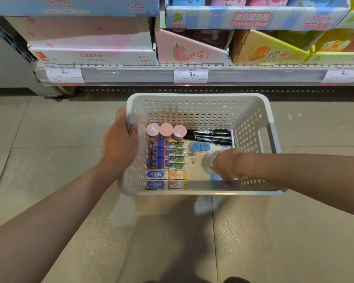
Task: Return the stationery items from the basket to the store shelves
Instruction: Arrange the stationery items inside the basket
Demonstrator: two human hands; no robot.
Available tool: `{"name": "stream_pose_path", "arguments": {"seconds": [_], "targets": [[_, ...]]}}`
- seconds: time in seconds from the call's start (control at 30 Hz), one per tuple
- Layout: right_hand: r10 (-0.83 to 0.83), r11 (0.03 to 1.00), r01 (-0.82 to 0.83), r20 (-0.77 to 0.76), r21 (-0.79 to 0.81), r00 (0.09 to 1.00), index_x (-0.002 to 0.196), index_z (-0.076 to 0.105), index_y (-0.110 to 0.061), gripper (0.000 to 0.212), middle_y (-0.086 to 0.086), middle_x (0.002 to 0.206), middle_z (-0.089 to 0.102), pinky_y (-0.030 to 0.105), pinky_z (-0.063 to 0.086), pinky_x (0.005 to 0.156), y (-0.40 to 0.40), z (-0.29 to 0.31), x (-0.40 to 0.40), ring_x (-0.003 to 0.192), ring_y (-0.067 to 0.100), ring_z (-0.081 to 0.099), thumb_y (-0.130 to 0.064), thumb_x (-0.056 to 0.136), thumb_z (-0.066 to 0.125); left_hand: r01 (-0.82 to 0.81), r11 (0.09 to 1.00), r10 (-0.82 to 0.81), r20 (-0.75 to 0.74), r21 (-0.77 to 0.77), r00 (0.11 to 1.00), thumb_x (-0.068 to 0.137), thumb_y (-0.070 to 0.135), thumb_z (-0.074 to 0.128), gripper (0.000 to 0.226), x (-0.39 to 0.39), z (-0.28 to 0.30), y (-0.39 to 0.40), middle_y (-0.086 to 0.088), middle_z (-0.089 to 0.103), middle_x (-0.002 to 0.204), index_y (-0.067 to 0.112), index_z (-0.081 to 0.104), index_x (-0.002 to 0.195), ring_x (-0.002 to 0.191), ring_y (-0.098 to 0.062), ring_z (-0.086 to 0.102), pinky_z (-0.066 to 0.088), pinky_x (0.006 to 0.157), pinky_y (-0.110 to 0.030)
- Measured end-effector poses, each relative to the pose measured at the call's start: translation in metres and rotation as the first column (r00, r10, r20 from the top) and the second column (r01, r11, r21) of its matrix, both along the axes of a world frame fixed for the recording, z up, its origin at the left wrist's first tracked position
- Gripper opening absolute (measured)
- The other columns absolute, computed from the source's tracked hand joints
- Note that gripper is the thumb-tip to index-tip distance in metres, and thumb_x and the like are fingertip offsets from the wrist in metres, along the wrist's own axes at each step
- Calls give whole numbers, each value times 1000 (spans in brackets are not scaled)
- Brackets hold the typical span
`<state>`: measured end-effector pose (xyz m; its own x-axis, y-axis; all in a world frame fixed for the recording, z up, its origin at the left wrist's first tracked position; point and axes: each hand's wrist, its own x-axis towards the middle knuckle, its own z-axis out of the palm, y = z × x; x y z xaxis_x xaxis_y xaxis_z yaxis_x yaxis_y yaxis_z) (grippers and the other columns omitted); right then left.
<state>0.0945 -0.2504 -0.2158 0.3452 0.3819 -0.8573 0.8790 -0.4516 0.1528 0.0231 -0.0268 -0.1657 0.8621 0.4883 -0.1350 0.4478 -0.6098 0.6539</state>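
Basket (194, 111): pale perforated plastic, held above the tiled floor (49, 160) in front of the store shelves (192, 75). Contents mostly along its left side: three pink-capped tubes (166, 130) upright in a row near the far wall, two black markers (209, 135) lying just beside them, rows of small boxed erasers (167, 165) packed edge to edge, two blue cubes (199, 147) near the middle. Right hand (226, 163) is down inside the basket at the near right corner, over a pale rounded item (209, 160) and a small bluish piece (217, 177); motion blur and the hand itself hide the fingers, so whether it has closed on either one cannot be told. Left hand (122, 137) grips the basket's left rim, fingers curled over the edge, carrying it. Handling judgement: all items look light and rigid. Eraser boxes are flat-sided, so a pinch across the short sides should hold; wrapped faces may be slick. Tubes best taken round the cap or body. Markers roll, so pinch mid-barrel. Nothing looks fragile. Basket load sits left, toward the carrying hand. Shelves behind hold display cartons (190, 51) with price tags (190, 75) on the front rail.
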Motion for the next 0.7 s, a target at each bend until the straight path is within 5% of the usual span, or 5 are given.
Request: {"name": "stream_pose_path", "arguments": {"seconds": [0.27,0.53,0.6,0.7], "targets": [[-122,975,119,6,186,992,91,60,-21,10,-5,89,53,24,43,55,-8,-3,7,81,16,53,-23,83,66,3,1000,-3,5,-2,1000,99,16,37,37,0,-2,1,3,52,107,23,34,136,86,-19,55,48,70,-34],[-125,983,118,46,143,991,104,61,-12,25,2,97,59,28,43,59,-4,-15,-2,84,21,59,-27,85,67,-9,1000,9,0,-14,1000,99,14,38,39,0,-1,1,-1,55,111,23,34,137,88,-18,53,45,71,-32],[-166,974,159,30,162,986,83,58,-16,13,-2,89,57,25,41,55,-4,-15,4,81,19,57,-25,84,66,-10,1000,10,-1,-16,1000,99,14,38,40,0,0,0,-4,57,114,23,34,137,88,-18,53,45,70,-32],[-277,944,275,-13,184,961,61,40,-20,35,-6,71,49,20,37,50,-5,-14,11,73,16,54,-24,83,66,-8,1000,8,1,-19,1000,99,14,37,40,0,0,0,-4,57,116,22,34,138,89,-17,52,43,71,-31]]}}
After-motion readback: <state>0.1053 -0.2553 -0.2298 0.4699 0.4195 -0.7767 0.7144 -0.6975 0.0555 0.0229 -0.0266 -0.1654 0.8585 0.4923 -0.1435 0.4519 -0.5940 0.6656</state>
